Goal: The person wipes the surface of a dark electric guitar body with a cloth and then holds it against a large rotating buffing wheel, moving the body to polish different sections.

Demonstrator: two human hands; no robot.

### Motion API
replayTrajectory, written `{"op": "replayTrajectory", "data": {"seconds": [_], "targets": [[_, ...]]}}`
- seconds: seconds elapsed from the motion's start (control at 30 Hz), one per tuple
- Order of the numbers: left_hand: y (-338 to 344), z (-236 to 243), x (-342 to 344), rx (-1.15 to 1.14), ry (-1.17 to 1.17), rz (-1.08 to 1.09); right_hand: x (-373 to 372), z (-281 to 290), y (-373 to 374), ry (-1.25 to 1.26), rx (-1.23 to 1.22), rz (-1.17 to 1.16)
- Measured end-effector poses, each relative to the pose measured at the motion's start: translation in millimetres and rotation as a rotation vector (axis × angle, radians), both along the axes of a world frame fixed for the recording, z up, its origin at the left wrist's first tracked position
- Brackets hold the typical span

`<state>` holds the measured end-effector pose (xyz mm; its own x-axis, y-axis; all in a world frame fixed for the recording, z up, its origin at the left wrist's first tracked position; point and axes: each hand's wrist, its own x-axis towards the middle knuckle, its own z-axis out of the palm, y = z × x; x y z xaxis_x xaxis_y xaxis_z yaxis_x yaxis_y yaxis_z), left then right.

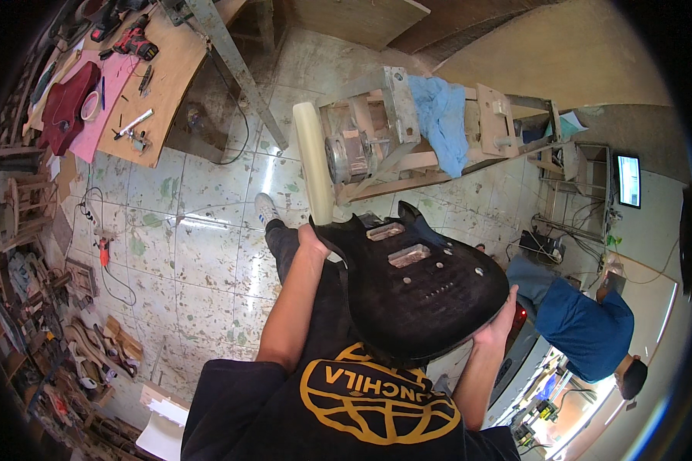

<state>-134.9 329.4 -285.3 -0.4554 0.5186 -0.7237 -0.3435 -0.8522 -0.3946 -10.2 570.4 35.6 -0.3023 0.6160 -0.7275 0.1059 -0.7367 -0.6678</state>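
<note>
I hold a black electric guitar body (427, 300), with two rectangular cavities and several holes, out in front of me. My left hand (311, 241) grips its left edge, near a pale buffing wheel (312, 161); my right hand (494, 326) grips its lower right edge, fingers partly hidden. The body lies just below the wheel in the view; whether they touch I cannot tell. The wheel is mounted beside a motor (344, 160) on a wooden stand (497, 123), over which a blue cloth (440, 115) hangs.
A workbench (165, 107) at upper left carries a drill (137, 42) and red guitar body (68, 107). An orange power tool (104, 252) with cord lies on the tiled floor. Wood pieces crowd the left. A co-worker in blue (580, 323) bends at right, near a lit screen (628, 180).
</note>
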Motion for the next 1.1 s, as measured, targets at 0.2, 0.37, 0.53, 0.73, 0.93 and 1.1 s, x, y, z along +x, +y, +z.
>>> {"op": "replayTrajectory", "data": {"seconds": [0.2, 0.37, 0.53, 0.73, 0.93, 1.1], "targets": [[14, 3, 12, -0.173, 0.028, -0.151, 24, 9, 14, 0.015, -0.023, 0.017], [13, -30, 13, -0.257, -0.048, -0.231, 21, -3, 15, -0.036, -0.001, -0.008], [2, -62, 2, -0.275, -0.087, -0.269, -2, -21, -3, -0.065, -0.038, -0.052], [-13, -18, -24, -0.387, -0.182, -0.321, -21, -42, -20, -0.13, -0.076, -0.029], [-42, -46, -21, -0.334, -0.15, -0.199, -20, -65, -21, 0.079, -0.165, 0.125], [-54, -36, -19, -0.222, 0.002, -0.164, -28, -52, -35, -0.026, -0.212, 0.117]]}}
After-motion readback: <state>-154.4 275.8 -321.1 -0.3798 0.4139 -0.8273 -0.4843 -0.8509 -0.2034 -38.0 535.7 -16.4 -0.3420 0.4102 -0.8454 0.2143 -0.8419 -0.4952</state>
